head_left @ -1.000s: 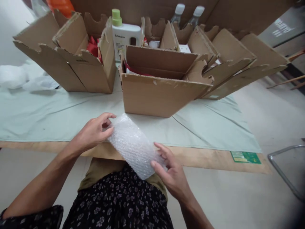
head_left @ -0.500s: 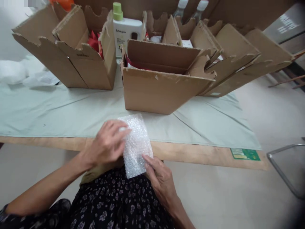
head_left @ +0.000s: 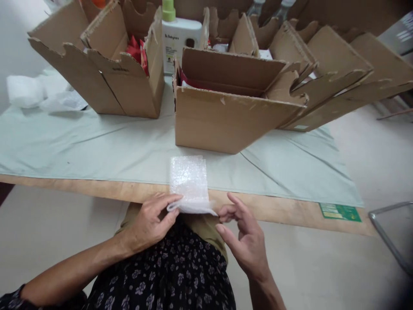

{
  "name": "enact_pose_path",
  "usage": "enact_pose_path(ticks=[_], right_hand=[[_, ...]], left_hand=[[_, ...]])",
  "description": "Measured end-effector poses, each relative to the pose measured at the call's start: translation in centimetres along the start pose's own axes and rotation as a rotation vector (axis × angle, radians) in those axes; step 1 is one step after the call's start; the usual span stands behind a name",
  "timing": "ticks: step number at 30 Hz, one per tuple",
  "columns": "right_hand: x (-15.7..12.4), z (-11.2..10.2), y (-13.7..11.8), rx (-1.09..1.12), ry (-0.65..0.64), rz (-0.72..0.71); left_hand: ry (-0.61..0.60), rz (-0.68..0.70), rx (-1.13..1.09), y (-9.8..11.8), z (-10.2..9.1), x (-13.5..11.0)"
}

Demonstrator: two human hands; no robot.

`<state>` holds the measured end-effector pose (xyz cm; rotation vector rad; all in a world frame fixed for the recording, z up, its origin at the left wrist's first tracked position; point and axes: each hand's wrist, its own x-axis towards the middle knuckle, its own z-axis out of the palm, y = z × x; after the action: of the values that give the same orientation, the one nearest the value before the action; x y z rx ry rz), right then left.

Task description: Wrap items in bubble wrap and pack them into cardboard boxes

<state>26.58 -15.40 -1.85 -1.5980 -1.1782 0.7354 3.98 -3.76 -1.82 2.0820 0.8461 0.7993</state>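
Observation:
A flat piece of bubble wrap lies over the front edge of the table, its near end curled up into a fold. With thumb and fingers, my left hand pinches the left end of that fold. On the other side, my right hand has its thumb and forefinger apart, its fingers bent close to the right corner of the wrap. Whether those fingertips touch the corner I cannot tell. Behind the wrap stands an open cardboard box with something red inside.
More cut cardboard boxes stand along the back. Between them is a white bottle with a green cap. Bubble-wrapped bundles lie at the left. A green card is on the table's front edge, near a metal frame.
The near end of the bubble wrap has been folded up. My left hand moved down to the fold; my right hand moved right, off the middle of the wrap. The view shifted slightly.

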Motion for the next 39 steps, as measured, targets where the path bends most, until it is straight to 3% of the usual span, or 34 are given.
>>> enact_pose_path(ticks=[3, 7, 10, 12, 15, 19, 21, 23, 25, 27, 31, 33, 36, 39], right_hand=[[1.5, 0.0, -1.1, -0.3, 0.014, -0.239], [2.5, 1.2, -2.4, -0.408, 0.133, -0.546], [2.8, 1.8, -2.4, -0.509, -0.028, -0.703], [3.2, 2.1, -1.8, -0.616, -0.171, -0.705], [4.4, 2.6, -0.9, -0.689, -0.255, -0.677], [5.9, 2.7, -1.0, -0.652, -0.329, -0.621], [6.4, 2.5, -1.5, -0.599, -0.371, -0.576], [6.9, 2.1, -1.9, -0.526, -0.422, -0.515], [7.3, 1.8, -2.2, -0.466, -0.469, -0.438], [7.6, 1.6, -2.3, -0.464, -0.431, -0.402], [7.6, 1.7, -2.3, -0.627, -0.189, -0.537], [7.6, 2.0, -2.2, -0.717, -0.23, -0.608], [8.3, 2.5, -1.7, -0.78, -0.346, -0.622], [9.3, 2.8, -1.1, -0.677, -0.275, -0.558]], left_hand=[[-0.009, -0.208, -0.043, 0.3, -0.4, 0.4], [-0.044, -0.331, -0.118, 0.3, -0.3, 0.9], [-0.087, -0.377, -0.138, 0.2, -0.2, 1.6], [-0.122, -0.383, -0.138, 0.1, -0.3, 2.1], [-0.112, -0.319, -0.049, 0.2, -0.4, 2.2], [0.08, 0.008, 0.256, 0.4, -0.6, 1.3], [0.067, 0.186, 0.353, 0.4, -0.8, 0.9], [-0.006, 0.264, 0.363, 0.0, -1.1, 1.1], [-0.051, 0.249, 0.312, -0.4, -1.2, 1.8], [-0.054, 0.192, 0.261, -0.9, -1.3, 3.0], [-0.106, 0.004, 0.2, -1.5, -1.2, 5.5], [-0.129, -0.068, 0.174, -1.8, -1.0, 6.5], [-0.019, -0.089, 0.175, -1.9, -0.7, 7.0], [0.206, -0.14, 0.102, -1.5, -0.8, 5.9]])
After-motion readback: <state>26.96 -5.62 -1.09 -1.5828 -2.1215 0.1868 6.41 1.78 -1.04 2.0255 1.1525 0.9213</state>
